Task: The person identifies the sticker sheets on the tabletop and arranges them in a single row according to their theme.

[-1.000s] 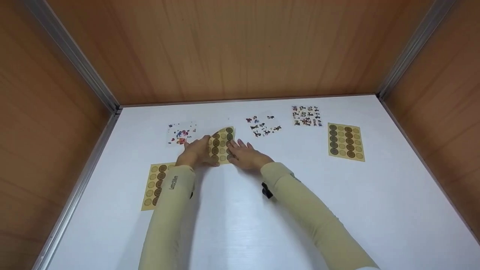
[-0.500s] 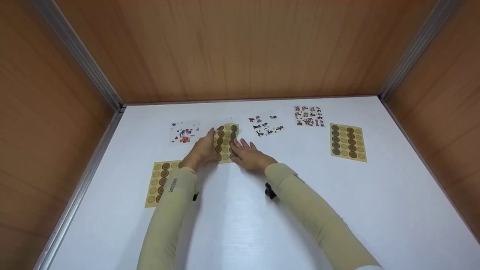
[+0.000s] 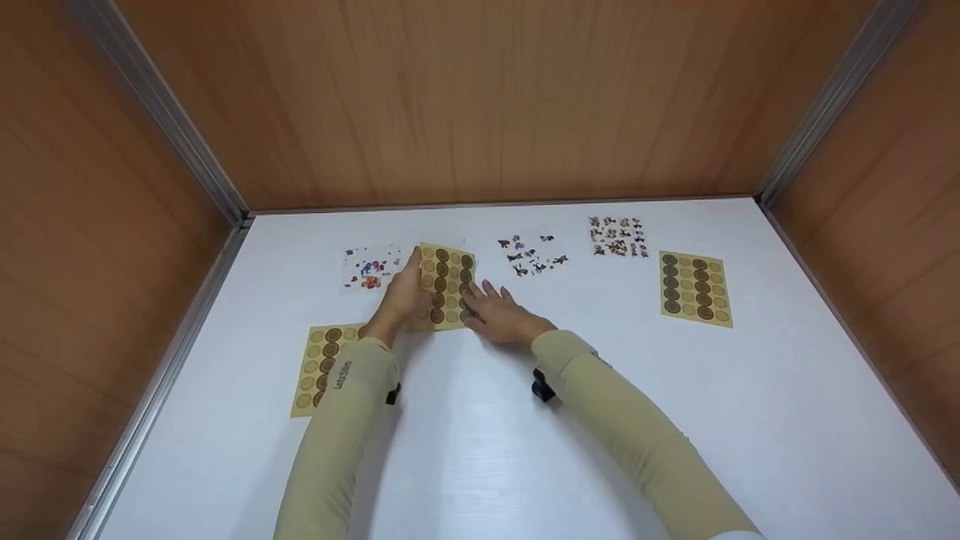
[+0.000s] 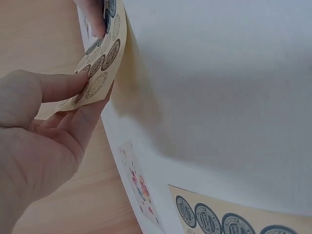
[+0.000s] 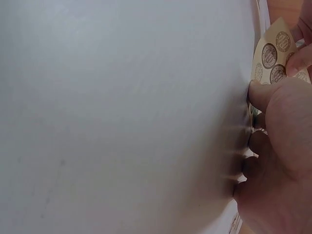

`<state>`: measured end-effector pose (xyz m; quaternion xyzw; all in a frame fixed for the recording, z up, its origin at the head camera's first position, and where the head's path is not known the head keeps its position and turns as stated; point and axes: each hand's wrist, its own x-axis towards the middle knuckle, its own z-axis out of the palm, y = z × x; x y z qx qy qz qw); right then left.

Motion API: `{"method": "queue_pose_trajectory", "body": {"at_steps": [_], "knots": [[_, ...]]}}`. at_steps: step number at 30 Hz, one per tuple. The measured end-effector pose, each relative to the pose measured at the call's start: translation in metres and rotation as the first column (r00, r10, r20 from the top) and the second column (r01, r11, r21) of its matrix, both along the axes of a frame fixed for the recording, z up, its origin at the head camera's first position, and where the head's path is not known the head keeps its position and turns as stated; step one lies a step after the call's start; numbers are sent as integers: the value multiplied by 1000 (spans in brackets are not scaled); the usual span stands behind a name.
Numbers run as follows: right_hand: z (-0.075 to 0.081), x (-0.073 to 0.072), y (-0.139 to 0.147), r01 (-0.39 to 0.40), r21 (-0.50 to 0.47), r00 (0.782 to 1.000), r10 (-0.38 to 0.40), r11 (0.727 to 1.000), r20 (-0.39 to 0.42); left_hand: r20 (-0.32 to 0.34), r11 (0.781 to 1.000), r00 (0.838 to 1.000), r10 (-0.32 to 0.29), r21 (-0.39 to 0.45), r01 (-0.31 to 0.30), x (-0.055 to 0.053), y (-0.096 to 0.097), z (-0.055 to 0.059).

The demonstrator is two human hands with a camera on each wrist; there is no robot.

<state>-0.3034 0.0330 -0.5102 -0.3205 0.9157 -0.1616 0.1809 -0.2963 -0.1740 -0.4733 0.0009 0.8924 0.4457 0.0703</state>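
Note:
In the head view, a tan sheet of round stickers (image 3: 448,279) stands partly lifted off the white table, its left side raised. My left hand (image 3: 403,298) pinches that left side; in the left wrist view the thumb (image 4: 63,87) lies on the printed face and the fingers are behind. My right hand (image 3: 504,313) rests at the sheet's right edge with fingers spread. In the right wrist view its thumb (image 5: 262,95) touches the sheet and its fingertips meet the table. A second sticker sheet (image 3: 309,371) lies flat near the left forearm, partly covered by it.
A third tan sticker sheet (image 3: 694,289) lies at the right. Towards the back lie clear sheets with small colourful figures: one at left (image 3: 371,268), one in the middle (image 3: 531,255), one farther right (image 3: 618,237). Wooden panels (image 3: 480,97) wall the white table (image 3: 480,442).
My left hand has drawn the sheet's left side outward; the sheet, curled over before, now shows flatter and wider. The right hand stays at its right edge.

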Motion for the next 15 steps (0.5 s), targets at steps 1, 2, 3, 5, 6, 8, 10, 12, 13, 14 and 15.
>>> {"method": "queue_pose_trajectory", "body": {"at_steps": [1, 2, 3, 5, 6, 8, 10, 12, 13, 14, 15], "knots": [[0, 0, 0, 3, -3, 1000, -3, 1000, 3, 2, 1000, 1000, 1, -2, -1, 0, 0, 0], [0, 1, 0, 4, -6, 1000, -4, 1000, 3, 4, 1000, 1000, 3, -5, -3, 0, 0, 0], [0, 1, 0, 6, -10, 1000, -6, 1000, 3, 5, 1000, 1000, 4, -4, -4, 0, 0, 0], [0, 1, 0, 10, -13, 1000, -10, 1000, 2, 6, 1000, 1000, 7, 5, -7, 1, 0, 0], [0, 1, 0, 13, -12, 1000, -13, 1000, 2, 8, 1000, 1000, 9, 14, -9, 1, 0, 0], [0, 1, 0, 15, -12, 1000, -15, 1000, 0, 11, 999, 1000, 12, 35, -12, 2, 0, 0], [0, 2, -1, 19, -16, 1000, -19, 1000, 2, 17, 998, 1000, 16, 55, -17, 2, -1, -1], [0, 1, -1, 23, -20, 1000, -23, 1000, 4, 21, 998, 1000, 15, 66, -17, 2, -1, -1], [1, 1, -1, 23, -19, 1000, -22, 1000, 2, 22, 998, 1000, 16, 64, -18, 2, -1, -2], [1, 1, -2, 23, -19, 1000, -23, 1000, 1, 24, 998, 1000, 17, 63, -18, 2, -1, -2], [1, 2, -2, 26, -22, 1000, -26, 999, 0, 22, 998, 1000, 18, 56, -19, 2, -2, -2]]}}
